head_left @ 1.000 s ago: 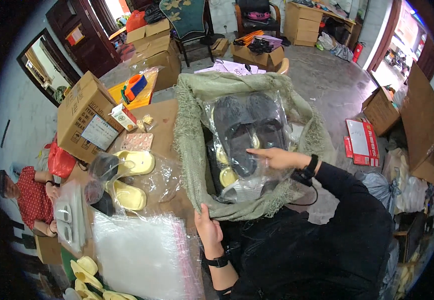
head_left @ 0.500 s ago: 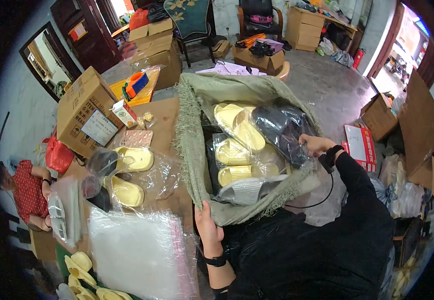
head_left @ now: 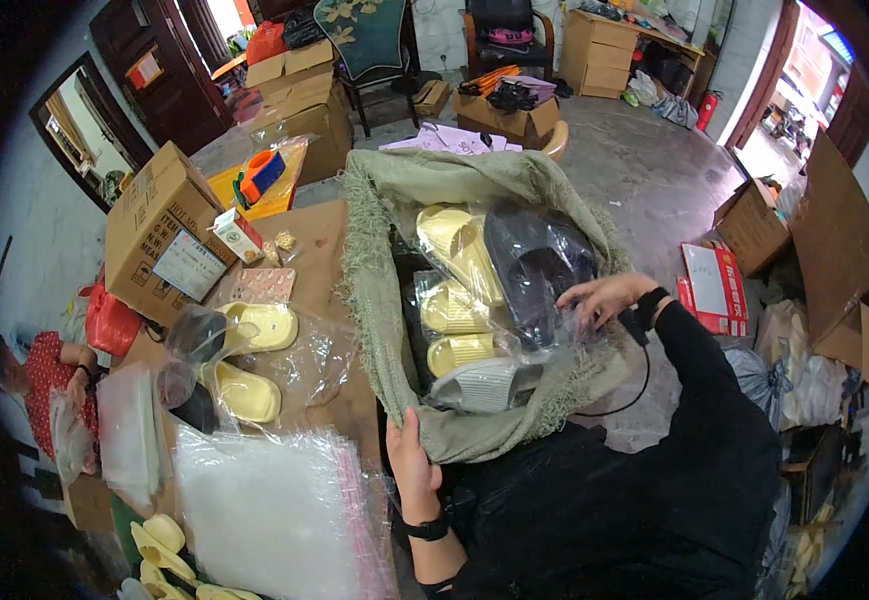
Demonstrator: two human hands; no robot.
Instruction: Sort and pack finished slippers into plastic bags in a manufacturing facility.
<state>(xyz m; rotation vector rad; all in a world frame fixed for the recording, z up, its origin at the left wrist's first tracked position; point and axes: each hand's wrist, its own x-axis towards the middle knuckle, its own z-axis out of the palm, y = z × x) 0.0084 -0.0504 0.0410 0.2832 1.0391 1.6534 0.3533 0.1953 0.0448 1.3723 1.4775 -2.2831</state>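
A green-grey woven sack (head_left: 369, 310) stands upright, its frayed mouth wide. Inside lie yellow slippers (head_left: 459, 255), black slippers (head_left: 534, 265) and a grey ribbed slipper (head_left: 484, 385), in clear plastic bags. My left hand (head_left: 416, 475) is closed on the sack's rim at the near left corner. Over the sack's right side hovers my right hand (head_left: 606, 298), fingers apart and bent down beside the black slippers' bag. It grips nothing that I can see; whether the fingertips touch the plastic, I cannot tell.
On the table left of the sack lie yellow slippers (head_left: 254, 390) with clear bags, and a stack of plastic bags (head_left: 254, 510). A brown carton (head_left: 159, 235) stands behind them. Another person (head_left: 59, 390) is at the far left. Cartons (head_left: 754, 225) and bags line the right.
My right hand has let go of the black slippers' bag and its fingers have spread. The black slippers sit slightly lower in the sack. My left hand keeps its hold on the rim.
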